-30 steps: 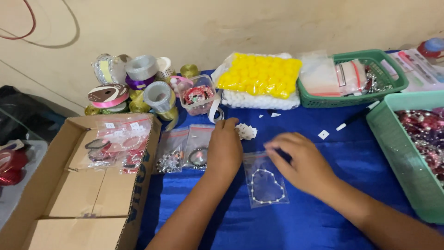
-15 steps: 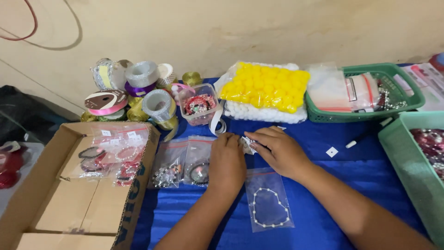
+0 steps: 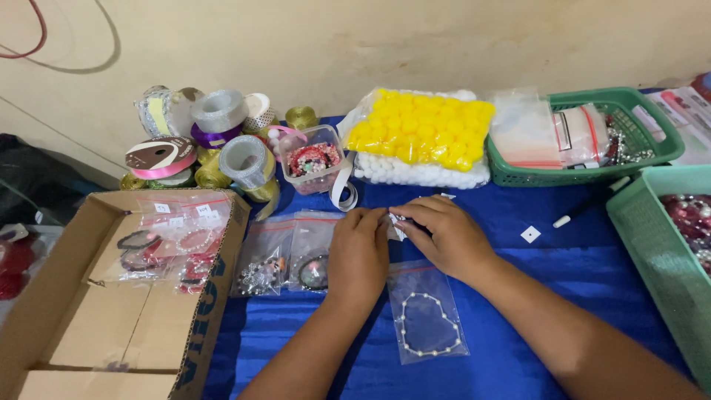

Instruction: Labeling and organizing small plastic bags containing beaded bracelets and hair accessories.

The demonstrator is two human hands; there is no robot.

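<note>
Working a small white paper bit (image 3: 396, 224), pinched between both hands over the blue cloth (image 3: 592, 267). Left hand (image 3: 358, 252) lying knuckles-up, fingertips closed on the near-left edge of the bit. Right hand (image 3: 444, 235) curling in from the other side, thumb and forefinger closed on the same bit; fingertips of both hands touching or nearly so. Too small to tell if it is a tag, sticker or folded slip.

Lying just below the hands, between the wrists: clear zip bag with a pearl bracelet (image 3: 427, 324), flat, untouched. Left of left hand: two more bagged pieces (image 3: 285, 255) side by side, then a cardboard box (image 3: 96, 326) holding further bagged bracelets. Beyond the hands: small clear tub of beads (image 3: 315, 159), bag of yellow and white pom-poms (image 3: 421, 137), ribbon spools (image 3: 200, 141). Right of right hand: loose white square (image 3: 530, 234), marker pen (image 3: 589, 207), two green baskets (image 3: 637, 159).

Judging step: peeling or folding the paper bit, likely a label, with the bag as target. Next move probably needing a clean two-finger separation, then freeing one hand to steady the bag before placing.
</note>
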